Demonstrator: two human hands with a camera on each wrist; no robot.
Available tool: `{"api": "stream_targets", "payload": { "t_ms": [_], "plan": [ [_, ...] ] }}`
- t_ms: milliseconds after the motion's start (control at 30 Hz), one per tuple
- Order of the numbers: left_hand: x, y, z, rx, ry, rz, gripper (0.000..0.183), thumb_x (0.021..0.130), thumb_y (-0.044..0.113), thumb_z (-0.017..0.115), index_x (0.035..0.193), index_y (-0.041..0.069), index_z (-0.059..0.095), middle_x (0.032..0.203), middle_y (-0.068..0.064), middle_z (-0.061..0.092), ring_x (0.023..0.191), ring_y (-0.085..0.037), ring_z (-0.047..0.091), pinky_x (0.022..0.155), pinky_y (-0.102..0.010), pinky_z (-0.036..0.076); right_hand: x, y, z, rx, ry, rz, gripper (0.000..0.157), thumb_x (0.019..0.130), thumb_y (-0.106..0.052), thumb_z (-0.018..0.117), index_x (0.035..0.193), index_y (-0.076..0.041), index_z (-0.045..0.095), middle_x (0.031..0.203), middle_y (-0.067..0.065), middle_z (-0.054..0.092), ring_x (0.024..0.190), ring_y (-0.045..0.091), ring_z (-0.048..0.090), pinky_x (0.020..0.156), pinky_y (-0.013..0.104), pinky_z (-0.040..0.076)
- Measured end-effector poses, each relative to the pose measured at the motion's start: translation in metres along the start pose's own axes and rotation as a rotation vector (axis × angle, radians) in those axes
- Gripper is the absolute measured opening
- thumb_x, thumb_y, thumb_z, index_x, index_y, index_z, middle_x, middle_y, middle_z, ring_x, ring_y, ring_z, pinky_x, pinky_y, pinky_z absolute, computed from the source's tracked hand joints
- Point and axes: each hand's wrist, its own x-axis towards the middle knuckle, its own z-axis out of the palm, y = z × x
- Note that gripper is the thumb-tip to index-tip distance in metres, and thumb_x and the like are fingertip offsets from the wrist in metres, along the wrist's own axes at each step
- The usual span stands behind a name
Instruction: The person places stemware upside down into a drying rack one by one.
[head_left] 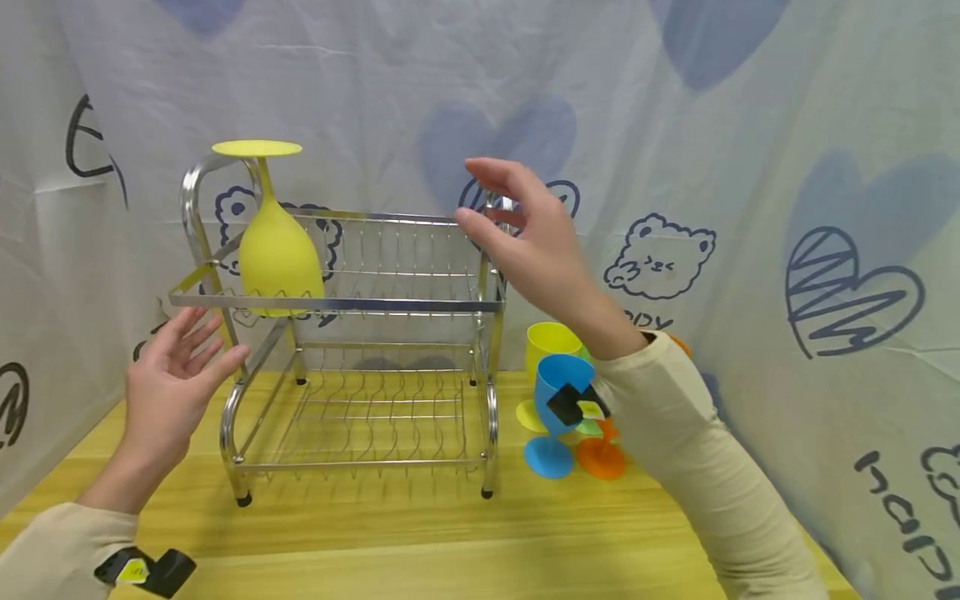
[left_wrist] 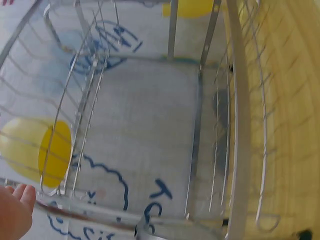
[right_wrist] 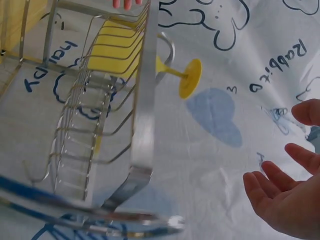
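Observation:
A yellow plastic goblet (head_left: 279,250) stands upside down at the left end of the upper tier of a chrome two-tier dish rack (head_left: 375,305), its foot up in the air. My left hand (head_left: 167,383) is beside the rack's left front corner, just below the upper rim, fingers loosely bent and holding nothing. Over the upper tier's right end hovers my right hand (head_left: 536,237), thumb and fingers spread apart with nothing between them. In the right wrist view, the inverted goblet (right_wrist: 117,50) lies across the rack from that hand (right_wrist: 290,190).
Right of the rack, several goblets stand upright: a blue one (head_left: 558,392) in front, a yellow one (head_left: 551,342) behind, and an orange one (head_left: 600,460) partly hidden by my right sleeve. A printed cloth (head_left: 375,100) hangs behind the wooden table (head_left: 360,542).

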Motion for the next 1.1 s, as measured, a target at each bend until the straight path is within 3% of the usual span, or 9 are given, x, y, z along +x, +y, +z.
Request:
{"api": "stream_targets", "payload": {
  "t_ms": [167, 267, 600, 933, 1100],
  "plan": [
    [-0.013, 0.002, 0.008, -0.219, -0.042, 0.025, 0.070, 0.092, -0.001, 0.063, 0.152, 0.004, 0.027, 0.154, -0.008, 0.031, 0.128, -0.009, 0.045, 0.090, -0.008, 0.043, -0.023, 0.019, -0.019, -0.024, 0.073, 0.063, 0.043, 0.094, -0.004, 0.061, 0.135, 0.003, 0.049, 0.137, 0.013, 0.051, 0.124, 0.020, 0.047, 0.101, 0.032, 0.044],
    [-0.021, 0.004, 0.011, -0.253, -0.081, 0.008, 0.067, 0.093, 0.000, 0.061, 0.151, 0.006, 0.029, 0.153, -0.005, 0.034, 0.125, -0.006, 0.046, 0.088, -0.008, 0.044, -0.039, 0.033, -0.033, -0.058, 0.102, 0.132, 0.044, 0.095, -0.006, 0.060, 0.136, 0.002, 0.048, 0.138, 0.012, 0.050, 0.126, 0.020, 0.045, 0.103, 0.035, 0.042],
    [-0.040, 0.008, 0.020, -0.199, -0.273, -0.024, 0.063, 0.096, 0.004, 0.059, 0.152, 0.008, 0.029, 0.154, -0.005, 0.033, 0.123, 0.001, 0.046, 0.092, -0.011, 0.043, -0.094, 0.079, -0.073, -0.184, 0.113, 0.348, 0.052, 0.095, -0.019, 0.061, 0.141, -0.001, 0.043, 0.143, 0.014, 0.046, 0.129, 0.029, 0.042, 0.106, 0.050, 0.038],
    [-0.054, 0.011, 0.034, -0.154, -0.365, -0.026, 0.061, 0.097, 0.004, 0.057, 0.151, 0.008, 0.030, 0.151, -0.010, 0.036, 0.122, 0.002, 0.046, 0.094, -0.015, 0.043, -0.144, 0.125, -0.092, -0.188, 0.044, 0.559, 0.066, 0.095, -0.029, 0.062, 0.148, -0.002, 0.033, 0.150, 0.021, 0.034, 0.131, 0.043, 0.036, 0.105, 0.059, 0.034],
    [-0.062, 0.009, 0.043, -0.131, -0.393, -0.088, 0.061, 0.098, 0.009, 0.057, 0.151, 0.005, 0.028, 0.150, -0.020, 0.033, 0.118, 0.004, 0.047, 0.093, -0.016, 0.044, -0.164, 0.145, -0.090, -0.276, 0.014, 0.647, 0.077, 0.092, -0.039, 0.065, 0.149, -0.001, 0.029, 0.150, 0.026, 0.031, 0.134, 0.045, 0.030, 0.106, 0.063, 0.029]
  ]
}}
